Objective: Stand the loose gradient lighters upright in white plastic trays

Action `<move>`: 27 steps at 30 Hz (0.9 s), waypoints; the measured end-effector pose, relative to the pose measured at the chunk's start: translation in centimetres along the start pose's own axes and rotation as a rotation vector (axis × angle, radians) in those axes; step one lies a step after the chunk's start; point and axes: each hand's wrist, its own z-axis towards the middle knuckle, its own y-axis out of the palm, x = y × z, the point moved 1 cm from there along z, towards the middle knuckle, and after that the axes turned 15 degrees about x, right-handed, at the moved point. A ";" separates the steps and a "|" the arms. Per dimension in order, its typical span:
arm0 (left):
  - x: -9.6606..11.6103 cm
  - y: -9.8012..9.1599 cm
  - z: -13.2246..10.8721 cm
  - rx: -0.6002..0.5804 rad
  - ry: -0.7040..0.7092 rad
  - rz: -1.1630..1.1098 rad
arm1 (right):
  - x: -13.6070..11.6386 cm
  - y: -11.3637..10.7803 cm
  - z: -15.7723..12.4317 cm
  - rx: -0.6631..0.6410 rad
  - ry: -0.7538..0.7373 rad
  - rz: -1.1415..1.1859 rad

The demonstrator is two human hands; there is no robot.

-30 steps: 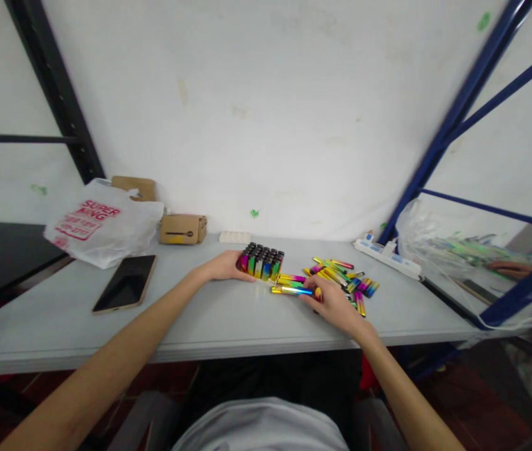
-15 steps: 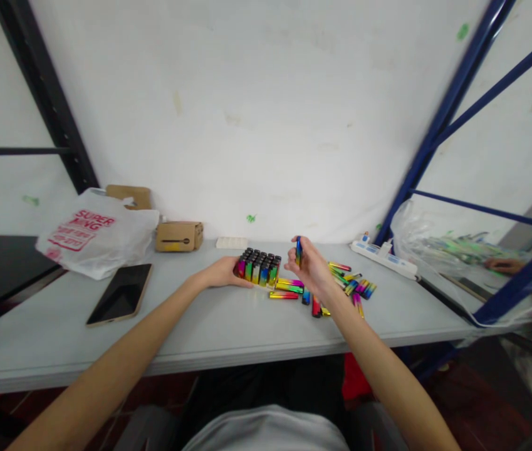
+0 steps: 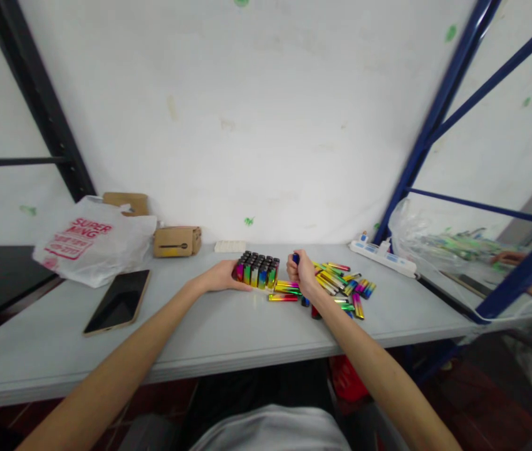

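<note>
My left hand [image 3: 225, 275] is curled around the left side of a clear tray of lighters [image 3: 259, 270]. These lighters stand upright in close rows, with shiny rainbow bodies and black tops. To the right of the tray, my right hand [image 3: 302, 273] is closed in a fist around a single lighter [image 3: 296, 258], whose dark blue end sticks out above the fingers. Loose rainbow lighters [image 3: 334, 282] lie in a heap on the table beyond and beside my right wrist, partly hidden by the forearm. A red and yellow lighter [image 3: 283, 298] lies just in front of the tray.
On the left of the table [image 3: 209, 338] are a phone [image 3: 118, 302], a white plastic bag [image 3: 96, 241] and a cardboard box [image 3: 176, 242]. A white slotted tray [image 3: 230, 246] rests by the wall. A power strip [image 3: 383, 258] lies right, near a blue frame [image 3: 430, 144]. Another person's hand [image 3: 510, 258] shows beyond it.
My right hand has lowered slightly and closed from a raised fingertip hold into a fist around the lighter. My left hand stays on the tray. The camera view has shifted a little.
</note>
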 end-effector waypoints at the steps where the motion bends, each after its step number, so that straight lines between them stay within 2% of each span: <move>1: 0.0 0.0 0.0 0.000 -0.003 -0.001 | 0.2 0.1 0.0 0.015 -0.024 -0.026; 6: 0.0 0.0 0.0 -0.001 -0.002 -0.002 | 1.1 0.3 -0.3 -0.009 -0.101 -0.122; 10: 0.2 0.0 0.0 0.006 0.004 -0.004 | 0.9 0.3 -0.4 -0.026 -0.108 -0.100; 12: 0.2 -0.1 -0.1 0.011 0.006 0.003 | 0.6 0.4 -0.4 -0.062 -0.157 -0.083; 15: 0.3 0.0 -0.1 0.007 0.013 0.001 | 0.0 0.5 -0.8 -0.104 -0.305 -0.070; 18: 0.2 0.0 -0.1 0.003 0.014 -0.016 | -0.6 0.5 -1.6 -0.103 -0.491 -0.190; 23: 0.3 0.0 -0.1 0.011 0.011 -0.040 | -1.4 0.3 -3.2 0.016 -0.874 -0.501; 27: 0.2 0.1 -0.1 0.010 0.018 -0.031 | -1.1 0.2 -4.0 -0.078 -0.927 -0.717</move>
